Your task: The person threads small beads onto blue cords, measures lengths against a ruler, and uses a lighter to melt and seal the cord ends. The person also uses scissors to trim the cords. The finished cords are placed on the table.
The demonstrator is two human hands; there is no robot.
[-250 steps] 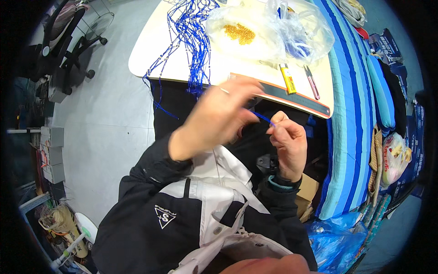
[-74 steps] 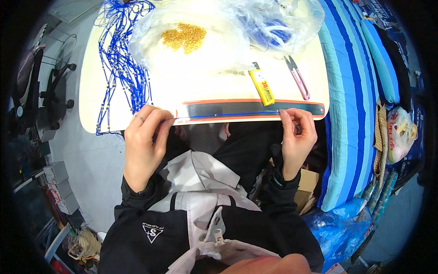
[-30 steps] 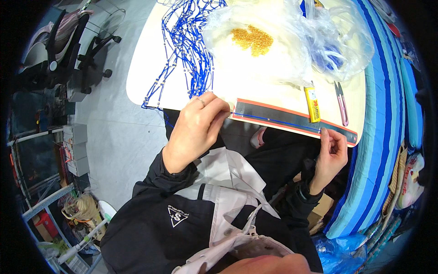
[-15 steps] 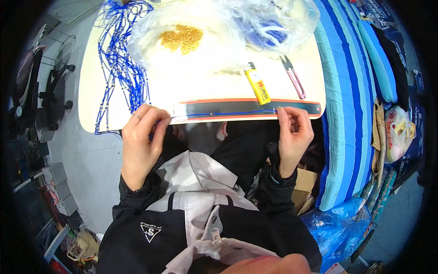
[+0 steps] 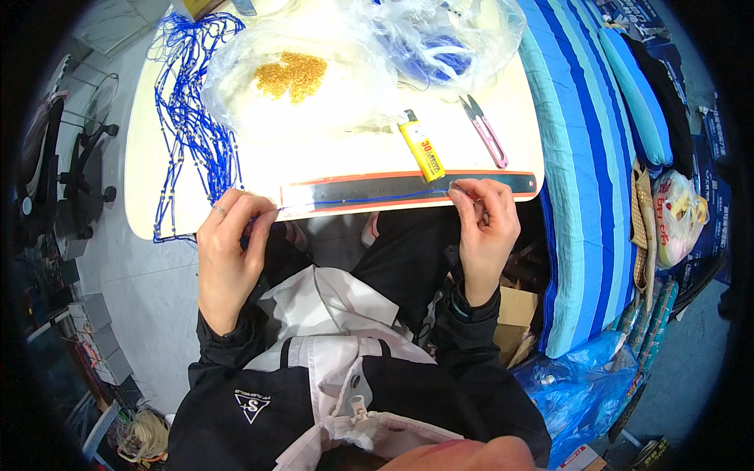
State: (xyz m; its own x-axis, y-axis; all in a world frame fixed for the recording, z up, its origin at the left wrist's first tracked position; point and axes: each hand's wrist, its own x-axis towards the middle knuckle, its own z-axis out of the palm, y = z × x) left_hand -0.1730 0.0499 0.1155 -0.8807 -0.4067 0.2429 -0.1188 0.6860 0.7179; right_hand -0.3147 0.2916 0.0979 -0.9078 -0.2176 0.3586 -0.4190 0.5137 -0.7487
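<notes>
Between our left hand [image 5: 228, 259] and right hand [image 5: 488, 228], a blue cord [image 5: 385, 197] stretches along a dark ruler [image 5: 503, 183] at our edge of the table [image 5: 330, 149]; we pinch it on both sides, thumbs against fingers. Beyond our right hand lie a yellow lighter [image 5: 422, 149] and pink scissors [image 5: 486, 137]; beyond our left, beaded blue strings [image 5: 200, 118].
</notes>
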